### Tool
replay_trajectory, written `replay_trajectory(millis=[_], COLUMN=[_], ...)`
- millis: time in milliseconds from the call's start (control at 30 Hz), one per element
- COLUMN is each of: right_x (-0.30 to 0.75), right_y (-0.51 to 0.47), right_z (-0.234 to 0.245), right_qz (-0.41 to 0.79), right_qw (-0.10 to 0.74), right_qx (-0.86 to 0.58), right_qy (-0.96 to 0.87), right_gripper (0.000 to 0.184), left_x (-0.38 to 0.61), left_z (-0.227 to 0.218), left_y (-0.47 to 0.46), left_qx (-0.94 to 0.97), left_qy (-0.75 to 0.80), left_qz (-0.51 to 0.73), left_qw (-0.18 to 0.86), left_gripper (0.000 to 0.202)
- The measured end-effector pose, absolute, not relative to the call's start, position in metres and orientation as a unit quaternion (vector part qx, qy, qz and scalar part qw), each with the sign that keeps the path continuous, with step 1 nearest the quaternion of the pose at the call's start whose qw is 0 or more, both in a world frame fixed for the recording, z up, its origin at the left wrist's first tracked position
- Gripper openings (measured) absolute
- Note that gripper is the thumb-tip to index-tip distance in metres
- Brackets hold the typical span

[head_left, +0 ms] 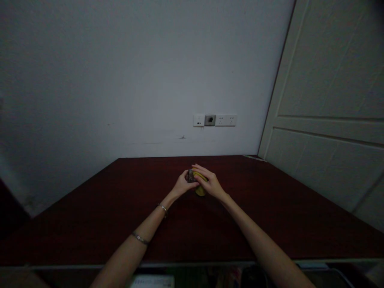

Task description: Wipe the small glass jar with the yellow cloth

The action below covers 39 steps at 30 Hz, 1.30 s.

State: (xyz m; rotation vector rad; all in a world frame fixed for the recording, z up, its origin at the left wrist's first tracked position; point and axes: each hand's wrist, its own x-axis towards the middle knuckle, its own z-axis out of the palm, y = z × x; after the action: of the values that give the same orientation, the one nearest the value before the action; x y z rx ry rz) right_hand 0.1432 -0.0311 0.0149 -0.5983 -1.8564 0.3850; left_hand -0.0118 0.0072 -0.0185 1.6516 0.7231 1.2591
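Note:
Over the middle of the dark red table [168, 224], both hands are close together. My left hand [181, 185] is closed round a small clear glass-like object [191, 176], whose exact kind I cannot make out. A yellow cloth [200, 189] is gripped in my right hand [210, 184] and bunched against the right side of the clear object. Part of the cloth hangs below the right palm, towards the tabletop. The fingers cover much of both things.
Behind the table rises a pale wall with a row of sockets [225, 120]. A white panelled door [327, 132] borders the right side. A thin pale strip [254, 158] lies at the far right corner. Below the front edge is a white object [152, 281], partly cut off.

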Motion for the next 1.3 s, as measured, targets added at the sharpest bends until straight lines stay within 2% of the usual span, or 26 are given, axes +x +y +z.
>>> replay_trajectory(millis=[267, 500, 733, 1000, 1300], right_x=[0.144, 0.14, 0.142, 0.139, 0.143], right_y=[-0.019, -0.032, -0.019, -0.033, -0.021], right_z=[0.013, 0.013, 0.013, 0.014, 0.014], right_qz=[0.256, 0.178, 0.259, 0.188, 0.253], right_qw=[0.599, 0.548, 0.606, 0.568, 0.612], right_qx=[-0.292, -0.258, -0.298, -0.256, -0.286], right_qy=[-0.7, -0.775, -0.691, -0.759, -0.692], right_gripper=[0.032, 0.03, 0.032, 0.028, 0.029], left_x=[-0.01, -0.012, -0.012, -0.011, -0.011], left_z=[-0.015, -0.018, -0.016, -0.023, -0.016], left_y=[0.0, 0.007, 0.001, 0.011, 0.0], left_qx=[0.7, 0.671, 0.707, 0.676, 0.719], left_qy=[0.298, 0.357, 0.294, 0.327, 0.305], left_qz=[0.489, 0.52, 0.49, 0.526, 0.486], left_qw=[0.426, 0.39, 0.417, 0.4, 0.393], left_gripper=[0.064, 0.057, 0.065, 0.061, 0.066])
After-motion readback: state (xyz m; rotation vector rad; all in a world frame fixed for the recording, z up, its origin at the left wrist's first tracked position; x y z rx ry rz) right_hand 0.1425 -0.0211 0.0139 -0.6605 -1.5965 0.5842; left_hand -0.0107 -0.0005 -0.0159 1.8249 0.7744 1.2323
